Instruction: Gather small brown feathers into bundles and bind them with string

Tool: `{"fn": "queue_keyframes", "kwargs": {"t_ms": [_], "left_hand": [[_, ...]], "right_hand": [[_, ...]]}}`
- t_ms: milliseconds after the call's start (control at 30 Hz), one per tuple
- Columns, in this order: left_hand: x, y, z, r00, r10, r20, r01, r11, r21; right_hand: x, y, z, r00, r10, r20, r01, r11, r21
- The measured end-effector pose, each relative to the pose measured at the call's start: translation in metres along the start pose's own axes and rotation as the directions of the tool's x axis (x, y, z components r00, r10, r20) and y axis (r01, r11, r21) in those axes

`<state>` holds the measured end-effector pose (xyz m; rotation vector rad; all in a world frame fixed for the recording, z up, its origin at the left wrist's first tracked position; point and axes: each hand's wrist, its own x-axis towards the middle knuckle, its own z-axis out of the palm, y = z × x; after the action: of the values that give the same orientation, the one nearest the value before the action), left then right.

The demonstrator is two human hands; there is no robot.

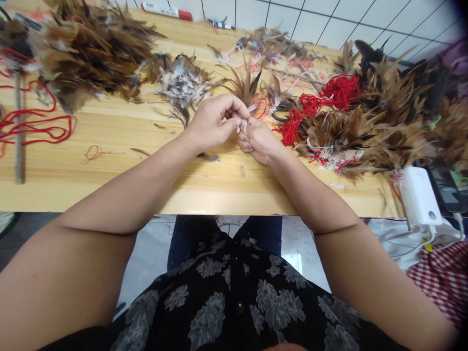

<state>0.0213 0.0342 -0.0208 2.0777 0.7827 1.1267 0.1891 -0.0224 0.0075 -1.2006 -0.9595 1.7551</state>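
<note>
My left hand (215, 122) and my right hand (261, 139) meet over the wooden table, their fingertips touching. Both are closed in a pinch around a thin whitish strand (244, 127), partly hidden by the fingers. Just behind the fingers stands a small tuft of brown and dark feathers (241, 87); whether it is held or lies on the table I cannot tell. To the left of it sits a feather bunch with pale, fluffy ends (183, 83). Red cord (292, 124) lies beyond my right hand, close to a pile of brown feathers (347, 134).
A large heap of brown feathers (91, 48) lies at the back left, near a wooden stick (18, 126) and loose red cord (40, 129). A red-capped marker (164, 10) rests by the tiled wall. A white charger (420, 197) with cables stands at the right front edge.
</note>
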Motion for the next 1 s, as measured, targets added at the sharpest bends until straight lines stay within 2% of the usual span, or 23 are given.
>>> {"fn": "queue_keyframes", "kwargs": {"t_ms": [133, 267, 333, 467, 567, 633, 800, 1000], "left_hand": [[0.000, 0.008, -0.008, 0.990, 0.125, 0.064, -0.133, 0.982, 0.133], [0.003, 0.013, -0.014, 0.988, 0.082, 0.129, -0.105, 0.977, 0.185], [0.004, 0.011, -0.017, 0.982, 0.102, 0.157, -0.133, 0.970, 0.205], [0.009, 0.002, -0.021, 0.943, 0.237, 0.236, -0.285, 0.938, 0.199], [0.011, -0.004, -0.022, 0.930, 0.224, 0.290, -0.286, 0.938, 0.194], [0.011, -0.007, -0.021, 0.939, 0.216, 0.269, -0.278, 0.935, 0.222], [0.007, -0.017, -0.015, 0.947, 0.307, 0.097, -0.321, 0.923, 0.210], [0.005, -0.035, -0.005, 0.978, 0.208, 0.011, -0.206, 0.956, 0.208]], "right_hand": [[0.001, 0.002, 0.001, 1.000, -0.019, -0.002, 0.019, 0.999, 0.043], [0.002, 0.003, 0.001, 0.999, -0.046, -0.016, 0.046, 0.999, 0.021], [0.002, 0.003, 0.001, 0.998, -0.043, -0.043, 0.043, 0.999, -0.012], [0.004, 0.004, 0.002, 0.997, -0.036, -0.065, 0.031, 0.997, -0.069], [0.006, 0.004, 0.003, 0.995, -0.041, -0.086, 0.032, 0.995, -0.098], [0.006, 0.003, 0.004, 0.994, -0.044, -0.100, 0.034, 0.995, -0.096], [0.002, -0.002, 0.007, 0.994, -0.012, -0.105, 0.012, 1.000, -0.001], [-0.001, -0.004, 0.007, 0.997, 0.066, -0.042, -0.061, 0.991, 0.122]]}}
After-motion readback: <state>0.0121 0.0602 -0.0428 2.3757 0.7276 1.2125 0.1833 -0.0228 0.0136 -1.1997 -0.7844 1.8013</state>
